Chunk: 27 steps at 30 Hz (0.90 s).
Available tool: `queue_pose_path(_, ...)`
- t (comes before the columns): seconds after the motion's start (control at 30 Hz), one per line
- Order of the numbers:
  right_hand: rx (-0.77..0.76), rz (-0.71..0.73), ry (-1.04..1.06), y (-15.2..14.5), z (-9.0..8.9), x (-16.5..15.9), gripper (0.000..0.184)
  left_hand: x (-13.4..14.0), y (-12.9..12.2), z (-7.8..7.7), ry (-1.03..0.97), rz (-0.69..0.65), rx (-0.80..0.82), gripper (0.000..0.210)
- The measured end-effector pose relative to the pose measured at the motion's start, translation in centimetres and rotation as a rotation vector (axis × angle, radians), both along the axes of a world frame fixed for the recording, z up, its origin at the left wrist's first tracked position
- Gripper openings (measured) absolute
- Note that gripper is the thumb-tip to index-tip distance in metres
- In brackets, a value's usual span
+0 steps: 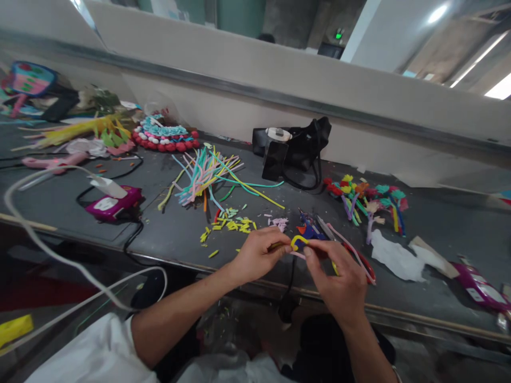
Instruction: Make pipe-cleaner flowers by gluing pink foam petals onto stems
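Observation:
Between my two hands a yellow pipe cleaner (298, 239) is bent into a small arch above the table's front edge. My left hand (261, 251) pinches one end of it; my right hand (338, 276) pinches the other, and a bit of yellow shows below its fingers. Just beyond lie short cut yellow pieces (239, 225) and a small heap of pale pink pieces (279, 223). A blue and orange tool (309, 229), partly hidden, sits behind my right hand, beside scissors with red handles (361, 261).
Long pipe cleaners (207, 175) in pastel colours spread across the table's middle. Colourful pipe-cleaner flowers (371, 197) and a crumpled white tissue (395, 255) lie right. A black bag (307, 149) leans at the back. Left are a purple power strip (115, 202) and a pink glue gun (59, 161).

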State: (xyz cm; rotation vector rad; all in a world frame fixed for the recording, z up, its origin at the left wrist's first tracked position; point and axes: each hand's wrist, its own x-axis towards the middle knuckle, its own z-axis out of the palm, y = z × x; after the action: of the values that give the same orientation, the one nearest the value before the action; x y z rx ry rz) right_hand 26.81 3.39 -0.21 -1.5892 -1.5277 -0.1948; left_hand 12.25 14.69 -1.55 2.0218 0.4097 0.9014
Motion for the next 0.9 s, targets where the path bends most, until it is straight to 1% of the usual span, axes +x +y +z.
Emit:
queue_pose_path(0.07,0.003,-0.013,-0.008,-0.1,0.1,0.2,0.028,0.0,0.0,-0.3,0.022,-0.043,0.034,0.016)
queue_pose_path(0.1,-0.018,0.023,-0.011,-0.2,0.1,0.4,0.030,0.1,0.0,-0.4,0.030,-0.067,0.042,0.016)
queue_pose_path(0.17,-0.064,0.106,-0.017,-0.1,0.0,0.6,0.024,0.1,0.0,-0.5,0.042,-0.097,0.040,0.016)
queue_pose_path(0.23,-0.080,0.145,-0.029,0.0,-0.1,0.9,0.016,0.2,0.0,-0.5,0.057,-0.114,-0.005,0.016)
queue_pose_path(0.37,-0.060,0.165,-0.064,0.0,-0.1,1.2,0.014,0.0,0.2,0.2,0.101,-0.221,-0.166,0.018)
queue_pose_path(0.43,-0.056,0.172,-0.065,0.0,0.0,1.2,0.013,-0.2,0.3,0.7,0.122,-0.261,-0.203,0.018)
queue_pose_path(0.5,-0.051,0.151,-0.053,0.0,0.0,1.2,0.010,-0.3,0.2,1.0,0.124,-0.271,-0.237,0.018)
queue_pose_path(0.6,-0.055,0.112,-0.003,0.2,-0.1,1.1,0.006,-0.4,-0.1,0.9,0.058,-0.249,-0.392,0.021)
queue_pose_path(0.67,-0.065,0.116,0.037,0.3,-0.3,0.8,0.006,-0.2,-0.4,0.6,-0.008,-0.210,-0.535,0.024)
queue_pose_path(0.73,-0.075,0.138,0.060,0.5,-0.5,0.3,0.007,0.0,-0.8,0.1,-0.064,-0.152,-0.640,0.025)
queue_pose_path(0.8,-0.073,0.157,0.068,0.5,-0.7,-0.2,0.008,0.3,-1.1,-0.2,-0.123,-0.083,-0.671,0.024)
queue_pose_path(0.83,-0.066,0.160,0.067,0.5,-0.7,-0.4,0.008,0.4,-1.2,-0.2,-0.143,-0.050,-0.653,0.023)
queue_pose_path(0.9,-0.055,0.166,0.063,0.5,-0.8,-0.8,0.008,0.4,-1.3,-0.1,-0.141,0.019,-0.553,0.019)
